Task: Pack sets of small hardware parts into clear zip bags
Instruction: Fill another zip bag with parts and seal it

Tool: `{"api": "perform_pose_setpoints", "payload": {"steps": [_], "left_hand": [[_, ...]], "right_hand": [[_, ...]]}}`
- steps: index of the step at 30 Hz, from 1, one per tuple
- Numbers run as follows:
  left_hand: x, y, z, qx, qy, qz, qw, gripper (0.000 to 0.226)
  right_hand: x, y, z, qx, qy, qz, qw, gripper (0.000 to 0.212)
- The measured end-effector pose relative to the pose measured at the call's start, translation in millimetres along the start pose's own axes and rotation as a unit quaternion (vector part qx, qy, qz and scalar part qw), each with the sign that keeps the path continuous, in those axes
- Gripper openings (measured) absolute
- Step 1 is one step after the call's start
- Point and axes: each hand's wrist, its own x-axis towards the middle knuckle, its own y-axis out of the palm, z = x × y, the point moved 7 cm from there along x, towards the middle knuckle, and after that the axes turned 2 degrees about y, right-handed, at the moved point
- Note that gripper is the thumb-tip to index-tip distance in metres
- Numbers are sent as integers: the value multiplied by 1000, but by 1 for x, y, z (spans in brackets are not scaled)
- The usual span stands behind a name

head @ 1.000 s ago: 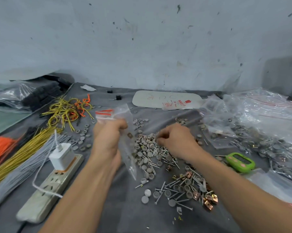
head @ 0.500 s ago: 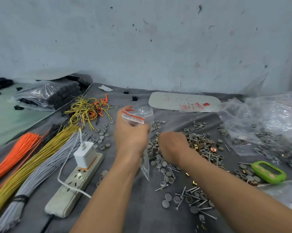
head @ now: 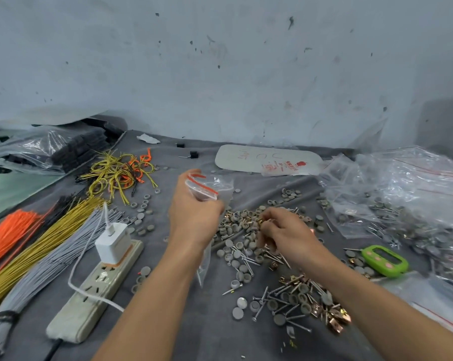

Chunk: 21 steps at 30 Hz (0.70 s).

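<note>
Bag [head: 207, 190]: small clear zip bag with a red strip along the mouth, crumpled, held up over the table middle. The mouth end is up and toward the far edge. The long axis runs from there down toward the near edge, and the lower end hangs past the wrist.

Left hand [head: 194, 217] grips the bag just below the mouth, fingers curled round it, back of hand to camera. Right hand [head: 285, 233] is just right of it, knuckles up, fingers curled down into the pile [head: 242, 230]. Can't tell if it has a part pinched.

The pile is grey round caps, nails and brass clips, all mixed, at the table middle. A second heap [head: 298, 300] lies closer to the near edge, same mix plus copper-coloured clips. Loose caps [head: 142, 217] are scattered left of the hands.

Toward the left edge:
- Power strip [head: 95, 290] lies diagonal with a white charger [head: 113, 242] plugged in.
- Beside it lie grey wires [head: 45, 259], yellow wires [head: 37, 241] and orange wires [head: 6, 233], outermost last.
- Looped wires [head: 121, 173] lie toward the far-left.
- A sack [head: 58, 149] of black parts sits at the far-left corner.

White card [head: 269, 158] is by the far edge. Clear bags [head: 402, 191] are piled along the right edge, some filled with parts. Green timer [head: 385, 260] is just right of the right forearm. Grey cloth [head: 168, 321] covers the table.
</note>
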Motion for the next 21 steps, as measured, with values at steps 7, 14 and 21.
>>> {"api": "perform_pose_setpoints", "payload": {"steps": [7, 14, 21], "left_hand": [[-19, 36, 5, 156, 57, 106, 980, 63], [-37, 57, 9, 236, 94, 166, 953, 70], [-50, 77, 14, 284, 128, 215, 926, 74]], "right_hand": [[-63, -20, 0, 177, 19, 46, 983, 30], [-67, -19, -3, 298, 56, 49, 952, 34], [-68, -48, 6, 198, -37, -51, 978, 24]]}}
